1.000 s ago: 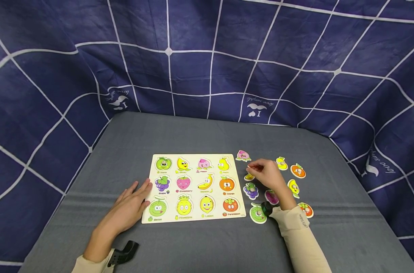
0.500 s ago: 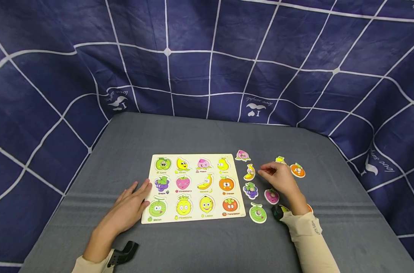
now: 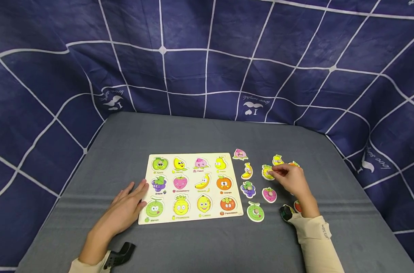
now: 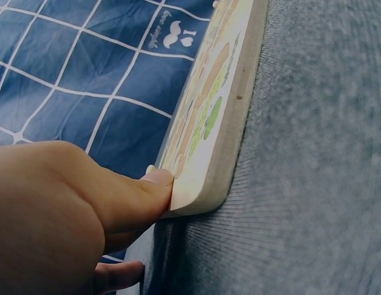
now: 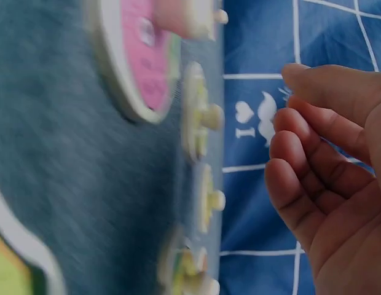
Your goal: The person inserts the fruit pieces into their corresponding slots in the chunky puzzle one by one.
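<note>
Step in hand looks like sorting or choosing loose fruit pieces right of the board [image 3: 169,175]. Right hand [image 3: 293,182] is by the pineapple piece [image 3: 267,173], right of the board; fingers loosely bent, nothing seen in them, contact unclear. Next move likely calls for a thumb-and-finger pinch on a piece's knob. Left hand [image 3: 125,208] has relaxed fingers, touching the board's left edge, gripping nothing. Versus a second ago: right hand was over the banana piece [image 3: 247,171], just right of the board; now it's farther right, leaving banana uncovered. Left hand stays put.
</note>
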The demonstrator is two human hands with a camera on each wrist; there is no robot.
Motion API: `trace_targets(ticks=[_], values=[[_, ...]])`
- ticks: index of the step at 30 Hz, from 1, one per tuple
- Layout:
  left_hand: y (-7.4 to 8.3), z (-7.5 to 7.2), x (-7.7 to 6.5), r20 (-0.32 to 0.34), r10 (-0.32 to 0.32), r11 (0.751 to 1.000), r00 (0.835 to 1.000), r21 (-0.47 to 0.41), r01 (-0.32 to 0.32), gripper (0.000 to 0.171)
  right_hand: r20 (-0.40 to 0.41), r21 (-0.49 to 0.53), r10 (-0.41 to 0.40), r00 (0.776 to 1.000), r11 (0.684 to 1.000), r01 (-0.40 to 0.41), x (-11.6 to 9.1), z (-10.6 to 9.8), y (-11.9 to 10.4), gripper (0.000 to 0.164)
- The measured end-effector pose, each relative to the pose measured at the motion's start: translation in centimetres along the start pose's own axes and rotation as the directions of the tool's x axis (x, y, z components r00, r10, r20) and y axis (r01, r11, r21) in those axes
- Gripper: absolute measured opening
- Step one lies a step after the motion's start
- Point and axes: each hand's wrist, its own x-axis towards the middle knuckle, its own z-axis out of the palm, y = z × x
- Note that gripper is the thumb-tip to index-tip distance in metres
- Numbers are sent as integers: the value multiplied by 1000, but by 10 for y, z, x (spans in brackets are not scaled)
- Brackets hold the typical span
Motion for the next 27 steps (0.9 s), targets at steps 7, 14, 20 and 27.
trace_targets(ticks=[7, 14, 20, 27], values=[[0, -1, 0, 4, 4, 1000, 1000, -5, -4, 55, -21, -38, 15, 1000, 999, -16, -4, -15, 6, 8], [0, -1, 1, 14, -3, 1000, 1000, -13, 3, 55, 8, -70, 70, 998, 995, -69, -10, -25, 17, 11], [1, -1, 2, 23, -19, 1000, 1000, -18, 20, 55, 32, -104, 89, 995, 991, -86, -18, -35, 27, 10], [-1, 0, 2, 20, -14, 1000, 1000, -5, 14, 55, 79, -116, 124, 989, 987, -114, -27, -41, 34, 11]])
